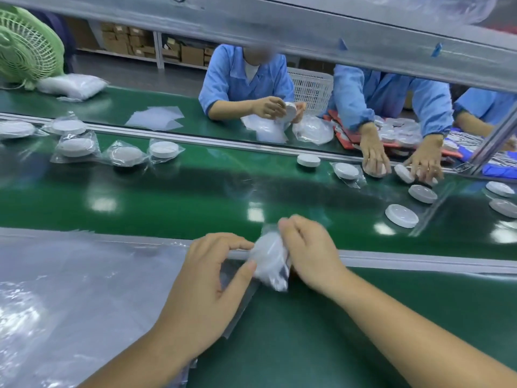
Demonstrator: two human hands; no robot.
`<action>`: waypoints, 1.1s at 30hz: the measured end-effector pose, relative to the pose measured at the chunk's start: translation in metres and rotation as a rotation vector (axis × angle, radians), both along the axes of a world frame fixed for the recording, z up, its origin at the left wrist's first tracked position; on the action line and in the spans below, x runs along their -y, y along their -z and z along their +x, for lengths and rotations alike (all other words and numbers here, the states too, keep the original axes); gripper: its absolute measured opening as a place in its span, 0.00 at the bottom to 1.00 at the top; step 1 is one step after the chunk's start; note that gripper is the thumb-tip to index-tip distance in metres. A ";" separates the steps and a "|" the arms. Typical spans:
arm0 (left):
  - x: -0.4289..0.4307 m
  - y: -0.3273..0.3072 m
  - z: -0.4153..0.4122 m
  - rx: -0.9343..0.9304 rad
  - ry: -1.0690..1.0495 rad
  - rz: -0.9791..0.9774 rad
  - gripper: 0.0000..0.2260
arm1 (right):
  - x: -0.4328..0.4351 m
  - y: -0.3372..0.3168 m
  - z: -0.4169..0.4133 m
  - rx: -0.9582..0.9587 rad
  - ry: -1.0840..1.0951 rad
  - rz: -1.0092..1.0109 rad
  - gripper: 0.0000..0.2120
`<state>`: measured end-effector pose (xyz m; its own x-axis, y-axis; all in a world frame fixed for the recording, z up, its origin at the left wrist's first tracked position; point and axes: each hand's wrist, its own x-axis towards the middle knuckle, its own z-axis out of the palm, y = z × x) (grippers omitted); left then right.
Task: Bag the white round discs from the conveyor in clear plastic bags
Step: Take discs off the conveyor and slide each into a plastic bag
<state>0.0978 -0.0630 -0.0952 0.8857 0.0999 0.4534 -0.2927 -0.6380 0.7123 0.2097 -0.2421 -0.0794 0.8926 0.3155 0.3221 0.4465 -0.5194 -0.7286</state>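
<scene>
Both my hands hold a white round disc [270, 257] wrapped in a clear plastic bag, blurred, at the near rail of the green conveyor [181, 200]. My left hand [212, 278] pinches the bag's left side between thumb and fingers. My right hand [307, 247] grips the disc from the right. Bare discs [401, 216] [422, 193] [308, 160] lie on the belt at the right. Several bagged discs [76, 147] [126, 156] [163, 149] lie on the belt at the left.
A stack of clear bags [70, 298] covers the near table at my left. Two people in blue coats [246, 79] [391, 99] work on the far side, their hands on discs. A green fan [25, 46] stands far left. A metal beam [307, 35] crosses overhead.
</scene>
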 end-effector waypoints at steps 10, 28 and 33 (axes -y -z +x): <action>-0.017 0.010 0.002 -0.207 0.097 0.510 0.20 | 0.013 -0.020 0.102 -0.382 0.146 0.039 0.08; -0.018 0.002 0.000 -0.068 0.199 0.532 0.09 | 0.185 0.019 0.147 -0.208 0.577 -0.706 0.33; -0.017 0.004 -0.001 -0.056 0.131 0.426 0.09 | 0.169 0.020 0.160 -0.125 0.567 -0.813 0.25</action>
